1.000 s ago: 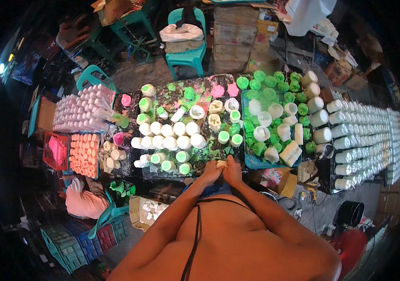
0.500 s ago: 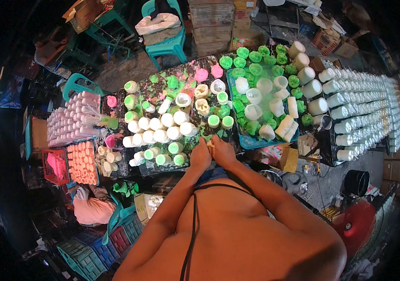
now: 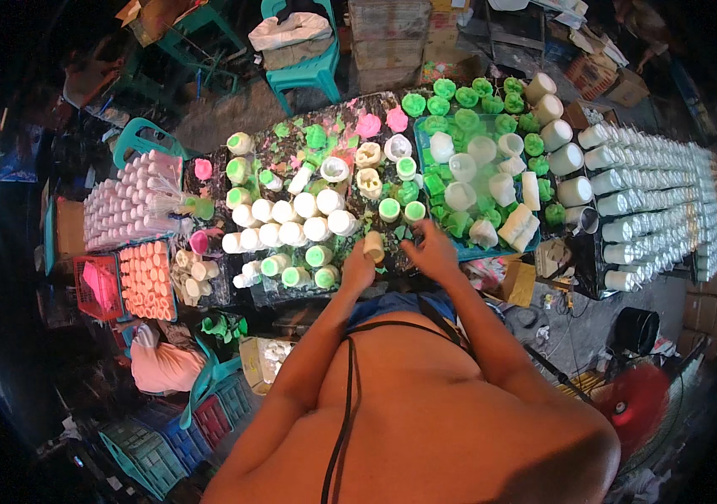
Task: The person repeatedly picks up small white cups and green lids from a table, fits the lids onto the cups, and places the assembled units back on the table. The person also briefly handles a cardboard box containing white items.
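A small cream-coloured cylindrical piece point(image 3: 374, 246) is gripped in my left hand point(image 3: 358, 269) at the table's near edge, its round end tilted up. My right hand point(image 3: 432, 254) is off to its right, fingers apart and holding nothing I can see. Just beyond it stand white cups with green tops point(image 3: 414, 212). The blue tray point(image 3: 468, 252) lies beside that hand, holding green pieces and several white cups and moulds in greenish liquid. Left of my left hand are rows of white cylinders point(image 3: 290, 233), with green-topped white ones point(image 3: 295, 276) in front.
Green flower-shaped pieces point(image 3: 466, 97) line the tray's far side. Wrapped white cylinders point(image 3: 619, 206) fill the right side table. Pink-white cylinders point(image 3: 136, 202) and a tray of orange pieces point(image 3: 147, 277) stand left. A teal chair point(image 3: 308, 71) is beyond the table; a red fan point(image 3: 627, 407) is lower right.
My hands were together at the table edge. My right hand has since moved away to the right and forward, and the cream piece now shows plainly in my left hand.
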The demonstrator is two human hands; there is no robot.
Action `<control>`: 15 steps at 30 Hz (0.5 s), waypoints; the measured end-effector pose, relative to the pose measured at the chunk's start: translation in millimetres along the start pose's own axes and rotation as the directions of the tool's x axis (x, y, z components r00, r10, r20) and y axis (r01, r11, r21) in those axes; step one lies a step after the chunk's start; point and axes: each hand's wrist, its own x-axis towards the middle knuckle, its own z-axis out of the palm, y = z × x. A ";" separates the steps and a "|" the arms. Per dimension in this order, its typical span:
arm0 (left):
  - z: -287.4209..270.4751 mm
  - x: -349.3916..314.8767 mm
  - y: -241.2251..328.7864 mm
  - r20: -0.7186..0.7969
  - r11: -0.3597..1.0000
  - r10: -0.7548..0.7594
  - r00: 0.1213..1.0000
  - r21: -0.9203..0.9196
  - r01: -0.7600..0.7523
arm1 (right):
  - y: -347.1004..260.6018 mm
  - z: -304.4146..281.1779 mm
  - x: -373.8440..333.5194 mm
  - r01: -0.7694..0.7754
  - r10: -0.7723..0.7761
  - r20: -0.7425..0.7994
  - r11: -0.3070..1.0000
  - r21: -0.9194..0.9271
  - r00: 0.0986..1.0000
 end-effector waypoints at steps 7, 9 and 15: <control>-4.2 -13.3 51.3 -0.020 0.997 0.078 0.997 0.002 -0.078 | 19.3 -2.6 48.5 0.037 -0.039 -0.001 0.954 -0.298 0.999; 5.7 -4.2 31.4 -0.036 0.944 0.191 0.981 0.280 -0.174 | 25.6 3.0 52.1 0.011 -0.017 -0.018 0.958 -0.285 1.000; 13.9 -8.8 5.6 0.187 0.949 0.077 0.979 0.287 -0.129 | 28.9 -6.7 38.6 0.054 -0.056 -0.233 0.998 -0.017 0.971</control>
